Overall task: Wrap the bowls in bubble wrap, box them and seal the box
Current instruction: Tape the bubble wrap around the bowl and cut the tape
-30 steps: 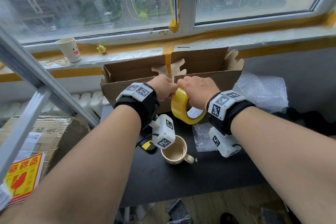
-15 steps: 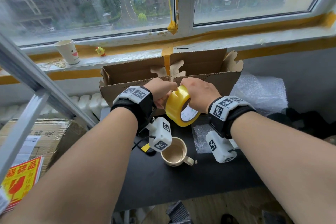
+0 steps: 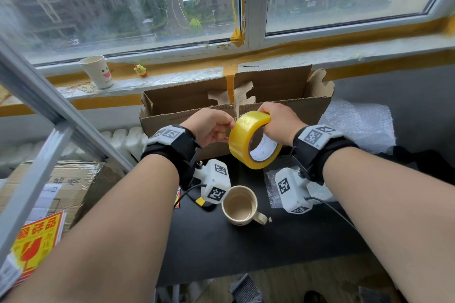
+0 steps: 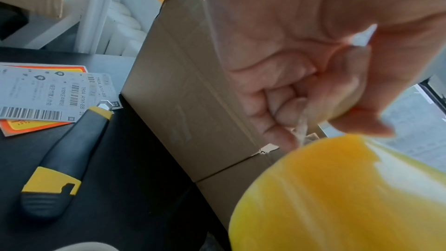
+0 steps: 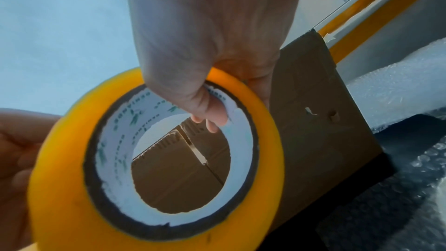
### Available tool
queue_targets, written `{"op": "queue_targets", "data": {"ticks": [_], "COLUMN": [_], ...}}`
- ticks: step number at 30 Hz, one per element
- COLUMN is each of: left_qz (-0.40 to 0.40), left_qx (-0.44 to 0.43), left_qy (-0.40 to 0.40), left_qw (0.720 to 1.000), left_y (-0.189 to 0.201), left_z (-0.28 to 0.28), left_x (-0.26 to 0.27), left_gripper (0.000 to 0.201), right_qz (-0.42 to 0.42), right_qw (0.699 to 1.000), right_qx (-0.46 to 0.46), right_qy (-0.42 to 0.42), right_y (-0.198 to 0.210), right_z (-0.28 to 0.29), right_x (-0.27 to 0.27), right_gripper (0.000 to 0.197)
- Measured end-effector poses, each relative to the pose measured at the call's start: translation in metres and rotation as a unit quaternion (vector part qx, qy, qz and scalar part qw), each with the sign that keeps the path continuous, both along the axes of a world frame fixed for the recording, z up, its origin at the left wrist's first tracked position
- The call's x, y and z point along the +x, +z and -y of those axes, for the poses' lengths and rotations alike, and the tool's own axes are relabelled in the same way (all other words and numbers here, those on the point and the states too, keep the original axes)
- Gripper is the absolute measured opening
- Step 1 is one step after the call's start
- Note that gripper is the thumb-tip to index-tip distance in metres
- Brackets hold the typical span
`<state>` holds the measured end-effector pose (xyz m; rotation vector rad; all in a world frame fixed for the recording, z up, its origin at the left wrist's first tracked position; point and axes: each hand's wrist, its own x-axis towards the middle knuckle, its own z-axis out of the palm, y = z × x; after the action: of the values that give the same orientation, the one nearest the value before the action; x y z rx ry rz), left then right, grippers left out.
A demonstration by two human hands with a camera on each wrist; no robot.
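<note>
Nearest on the dark surface [image 3: 221, 248] stands an empty mug [image 3: 240, 205], and to the left lie a knife [image 4: 65, 157] and some labels [image 4: 48, 94]. Above them both hands work a tape roll [image 3: 253, 140] in the air. The right hand [image 3: 277, 122] grips it, thumb inside the core and fingers over the outer rim. The left hand [image 3: 209, 126] has its grip pressed together on the loose tape end, thumb against curled fingers, pinching it just beside the roll.

Behind the hands stands the box [image 3: 236, 110], its flaps up and open. Bubble wrap [image 3: 357, 125] lies to its right, touching it. No bowls show; whether they sit wrapped inside cannot be told.

Judging by this, sealing has only started: the tape end is found, but closing the flaps and taping remain.
</note>
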<state>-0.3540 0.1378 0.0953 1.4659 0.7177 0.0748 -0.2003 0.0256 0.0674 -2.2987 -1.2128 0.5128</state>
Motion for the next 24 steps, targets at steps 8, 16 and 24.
{"op": "queue_targets", "data": {"ticks": [8, 16, 24], "left_qz": [0.03, -0.143, -0.108], "left_qx": [0.024, 0.104, 0.064], "left_qy": [0.045, 0.013, 0.028], "left_qw": [0.998, 0.984, 0.992], "left_y": [0.004, 0.011, 0.01], "left_z": [0.002, 0.007, 0.005], "left_x": [0.002, 0.012, 0.009], "left_gripper": [0.028, 0.032, 0.038], "right_qz": [-0.029, -0.041, -0.04], "right_qw": [0.999, 0.999, 0.997], "right_qx": [0.02, 0.016, 0.023], "right_qy": [0.018, -0.002, -0.054], "right_y": [0.0, -0.006, -0.006], "right_z": [-0.002, -0.001, 0.006], "right_x": [0.007, 0.005, 0.01], "right_gripper": [0.008, 0.009, 0.016]}}
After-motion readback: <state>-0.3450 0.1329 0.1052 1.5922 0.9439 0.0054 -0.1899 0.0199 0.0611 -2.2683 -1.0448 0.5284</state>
